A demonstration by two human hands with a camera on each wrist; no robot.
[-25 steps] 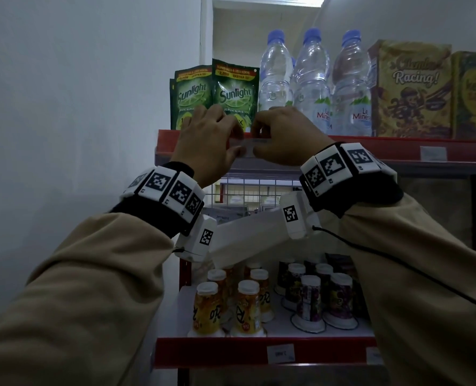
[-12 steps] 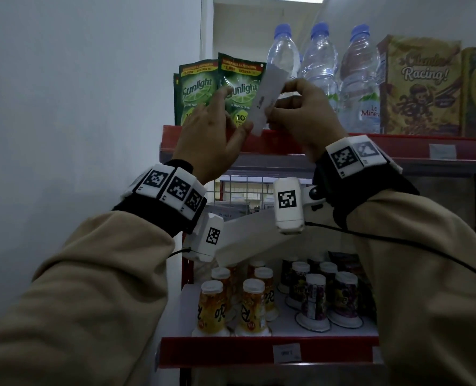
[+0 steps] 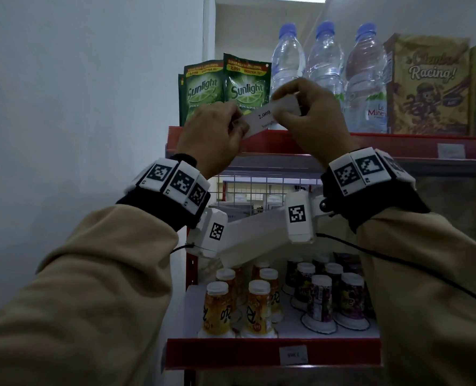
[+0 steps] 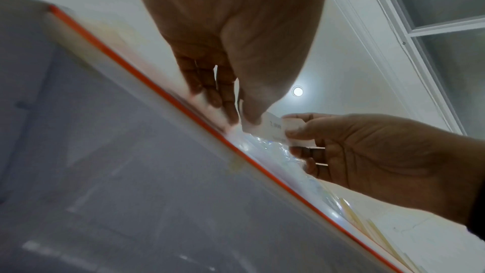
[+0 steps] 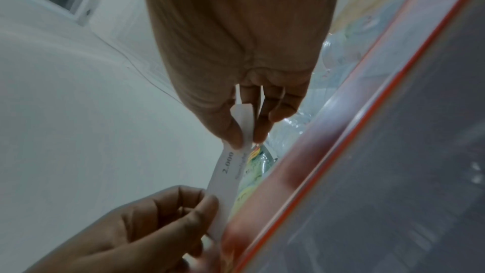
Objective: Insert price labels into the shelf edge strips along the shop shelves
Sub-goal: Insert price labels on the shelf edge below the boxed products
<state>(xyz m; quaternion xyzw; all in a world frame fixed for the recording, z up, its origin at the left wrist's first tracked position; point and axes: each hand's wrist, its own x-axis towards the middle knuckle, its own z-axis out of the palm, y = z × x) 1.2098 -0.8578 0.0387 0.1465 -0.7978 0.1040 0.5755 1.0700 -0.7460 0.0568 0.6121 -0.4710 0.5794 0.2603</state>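
While both hands pinch the price label (image 3: 261,119) tilted above the top edge strip (image 3: 286,143), left hand (image 3: 211,135) and right hand (image 3: 312,118) have yet to seat it; neighbouring strips already carry labels.

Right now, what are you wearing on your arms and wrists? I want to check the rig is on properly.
Both hands are bare. Tan long sleeves cover both arms. Each wrist has a black band topped with white blocks printed with black square markers. A white camera housing with its own marker hangs under each wrist, and a thin black cable trails from the right wrist unit across the right sleeve.
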